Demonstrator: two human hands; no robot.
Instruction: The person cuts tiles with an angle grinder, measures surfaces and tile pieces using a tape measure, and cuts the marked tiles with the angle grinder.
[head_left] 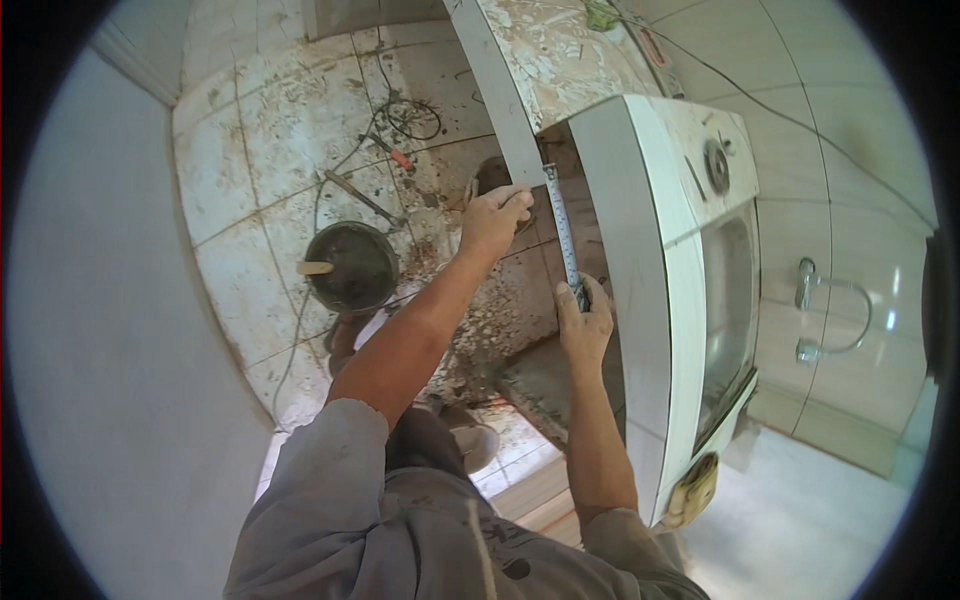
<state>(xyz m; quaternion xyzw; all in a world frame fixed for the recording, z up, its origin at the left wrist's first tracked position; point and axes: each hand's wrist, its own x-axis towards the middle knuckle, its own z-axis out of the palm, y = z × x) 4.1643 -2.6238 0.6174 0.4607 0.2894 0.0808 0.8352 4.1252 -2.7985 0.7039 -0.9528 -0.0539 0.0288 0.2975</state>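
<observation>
At two o'clock, the tape (563, 228) is drawn out, not yet wound back, its near end grasped by the right hand (585, 322). At twelve, the left hand (490, 222) is at the panel (508, 110); its grip cannot be determined.

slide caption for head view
Right hand holds an extended tape measure; left hand at the end of a white panel.
</observation>
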